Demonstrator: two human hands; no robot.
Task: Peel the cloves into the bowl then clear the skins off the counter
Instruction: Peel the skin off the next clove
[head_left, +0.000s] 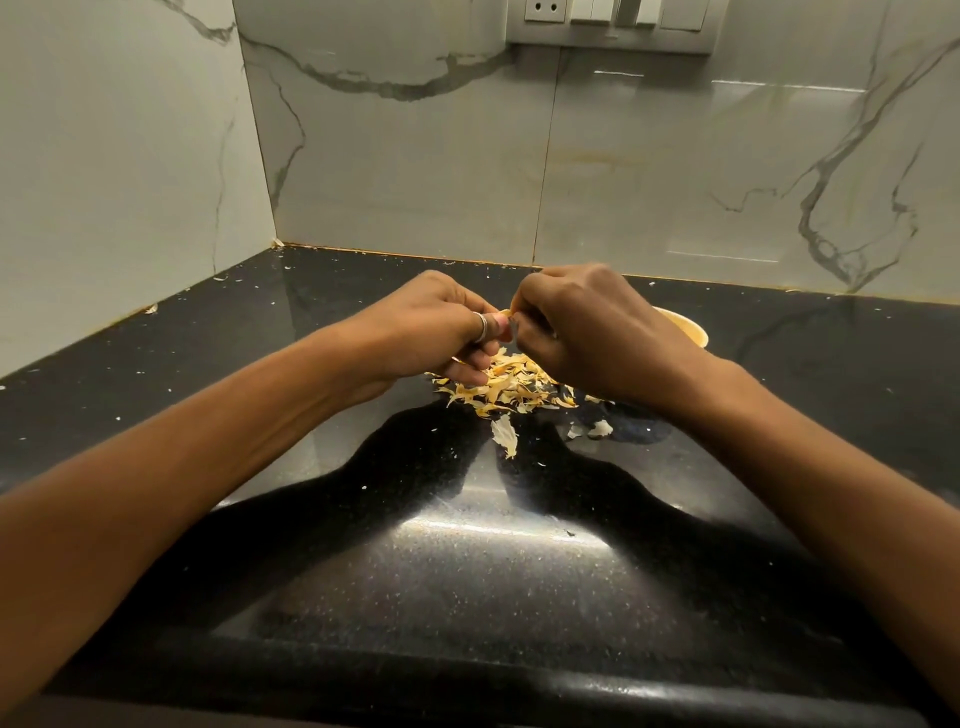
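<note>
Both hands meet above the black counter (467, 545). My left hand (436, 322), a ring on one finger, and my right hand (587, 332) pinch a small garlic clove (505, 315) between their fingertips; only its pale tip shows. Under the hands lies a heap of yellow-white skins (506, 389), with a few loose skins (505, 434) nearer to me. A pale bowl (685, 325) stands behind my right hand, mostly hidden by it; its contents cannot be seen.
Marble walls close the corner at the left and back. A switch and socket panel (608, 26) sits high on the back wall. Tiny skin flecks are scattered over the counter. The rounded counter edge (467, 691) runs along the bottom.
</note>
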